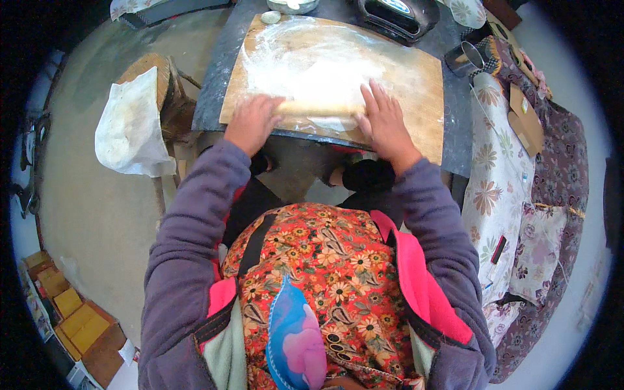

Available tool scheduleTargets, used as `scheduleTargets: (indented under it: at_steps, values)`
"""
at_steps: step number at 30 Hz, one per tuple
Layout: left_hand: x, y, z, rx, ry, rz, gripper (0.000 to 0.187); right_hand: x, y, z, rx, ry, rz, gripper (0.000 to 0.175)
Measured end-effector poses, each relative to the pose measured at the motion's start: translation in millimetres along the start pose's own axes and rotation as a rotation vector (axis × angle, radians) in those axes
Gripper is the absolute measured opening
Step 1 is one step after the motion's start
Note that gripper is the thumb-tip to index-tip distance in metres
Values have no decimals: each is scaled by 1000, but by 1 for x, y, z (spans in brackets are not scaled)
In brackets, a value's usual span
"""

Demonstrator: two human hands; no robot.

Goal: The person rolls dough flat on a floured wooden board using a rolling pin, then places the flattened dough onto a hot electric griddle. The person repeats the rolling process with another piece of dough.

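Note:
A wooden rolling pin (319,109) lies crosswise near the front edge of a floured wooden board (419,92). My left hand (253,122) rests at its left end, fingers slightly blurred. At the right end, my right hand (385,114) has its fingers spread and pointing away from me, the thumb side by the pin. White flour or a thin dough sheet (312,78) covers the middle of the board; the glare hides which. Some pale dough or flour (334,124) shows just below the pin. Whether either palm presses on the pin is hard to tell.
The board lies on a dark table (458,117). Beyond it stand a bowl (292,6), a small round lump (271,17) and a black appliance (399,19). A metal cup (464,58) is at right. At left, a white cloth (131,126) hangs over a wooden stump stool (141,68).

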State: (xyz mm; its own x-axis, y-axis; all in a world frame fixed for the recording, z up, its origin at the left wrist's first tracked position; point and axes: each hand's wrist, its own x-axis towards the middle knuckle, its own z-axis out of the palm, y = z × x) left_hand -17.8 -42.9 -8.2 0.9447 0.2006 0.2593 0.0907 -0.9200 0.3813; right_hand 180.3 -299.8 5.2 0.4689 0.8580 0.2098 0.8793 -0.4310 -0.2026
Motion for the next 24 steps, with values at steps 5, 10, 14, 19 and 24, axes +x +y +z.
scheduleTargets:
  at_steps: [5,10,14,19,24]
  values:
    - [15,-8,-6,63,-7,-54,58,39,-16,12,5,-85,39,65]
    - [-39,19,-18,82,-159,-70,81,-31,-40,-11,-1,-116,-84,70]
    - [-28,12,-15,87,-81,-54,80,-17,-33,-4,34,-100,-72,69]
    - [41,-17,1,46,-70,-216,76,45,-19,12,90,-90,69,67]
    - [-23,2,-15,77,-126,-110,80,-31,-48,-3,45,-145,-64,74]
